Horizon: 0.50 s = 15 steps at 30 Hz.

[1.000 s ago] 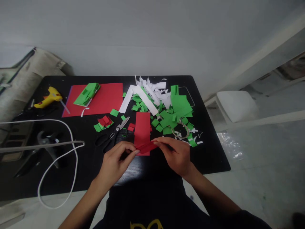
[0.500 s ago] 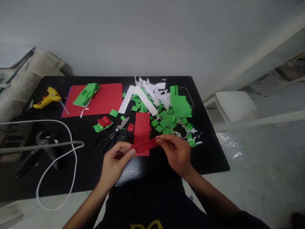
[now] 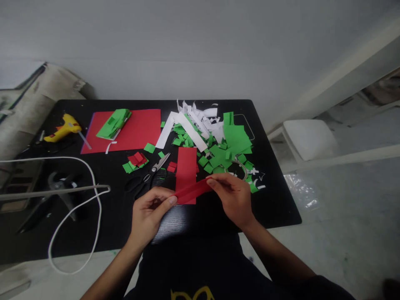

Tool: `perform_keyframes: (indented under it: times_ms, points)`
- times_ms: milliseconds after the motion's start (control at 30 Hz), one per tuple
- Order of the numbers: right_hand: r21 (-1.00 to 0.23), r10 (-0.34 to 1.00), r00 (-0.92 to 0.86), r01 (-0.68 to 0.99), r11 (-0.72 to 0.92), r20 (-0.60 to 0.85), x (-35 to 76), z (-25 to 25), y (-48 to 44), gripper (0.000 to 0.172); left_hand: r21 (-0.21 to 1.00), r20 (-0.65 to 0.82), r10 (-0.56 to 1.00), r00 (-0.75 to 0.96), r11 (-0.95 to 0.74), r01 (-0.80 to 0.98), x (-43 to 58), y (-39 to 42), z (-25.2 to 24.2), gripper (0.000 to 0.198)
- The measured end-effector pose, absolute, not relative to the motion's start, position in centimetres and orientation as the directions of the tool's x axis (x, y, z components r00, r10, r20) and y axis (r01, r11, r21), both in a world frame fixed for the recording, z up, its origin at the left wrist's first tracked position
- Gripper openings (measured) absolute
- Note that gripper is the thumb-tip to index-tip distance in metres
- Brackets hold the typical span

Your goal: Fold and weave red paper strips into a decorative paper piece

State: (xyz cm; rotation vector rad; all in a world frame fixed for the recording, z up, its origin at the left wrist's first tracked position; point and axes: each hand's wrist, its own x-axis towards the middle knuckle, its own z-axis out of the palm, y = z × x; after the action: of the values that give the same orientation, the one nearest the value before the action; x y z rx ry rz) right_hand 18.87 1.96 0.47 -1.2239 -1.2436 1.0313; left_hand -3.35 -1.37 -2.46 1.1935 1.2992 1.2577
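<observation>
Between my two hands a narrow strip of red paper is stretched, tilted up to the right and showing a lengthwise crease. My left hand pinches its left end between thumb and fingers. The right end is pinched by my right hand. Under the strip, a wider red paper piece lies upright on the black table. Scissors with black handles rest just beyond my left hand. Past my right hand lie green paper pieces and a ring-shaped roll, partly hidden.
White paper strips heap at the back middle. A red sheet bears a folded green stack. Farther left are a yellow glue gun, pliers-like tools and a looping white cable. A white stool stands right.
The red strip has opened out a little and looks wider. My right hand has shifted slightly right and up; my left hand has hardly moved.
</observation>
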Motion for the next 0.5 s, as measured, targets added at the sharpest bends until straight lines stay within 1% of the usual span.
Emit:
perform_keyframes:
  times_ms: [133,233,300,367,500]
  points:
    - [-0.993,0.991,0.089,0.079,0.093,0.099,18.7,0.5,1.9,0.007,1.000,-0.006,0.993,-0.115,0.008,0.014,-3.0,-1.4,-2.5,0.012]
    - [-0.993,0.991,0.107,0.092,0.073,0.083,18.5,0.4,1.9,0.004,0.998,-0.060,0.988,-0.144,0.060,-0.002,-2.4,-1.4,-2.5,0.018]
    - [-0.994,0.991,0.112,0.097,0.057,0.068,18.4,0.3,1.9,0.003,0.995,-0.104,0.986,-0.130,0.102,-0.015,-2.0,-1.3,-2.6,0.022]
    - [-0.995,0.993,0.104,0.087,0.047,0.056,18.4,0.3,1.9,0.003,0.991,-0.130,0.985,-0.118,0.130,-0.002,-1.9,-1.3,-2.6,0.021]
    - [-0.998,0.996,0.088,0.050,0.025,0.029,18.4,0.1,2.0,0.004,0.990,-0.129,0.983,-0.129,0.135,0.037,-2.1,-1.1,-2.5,0.016]
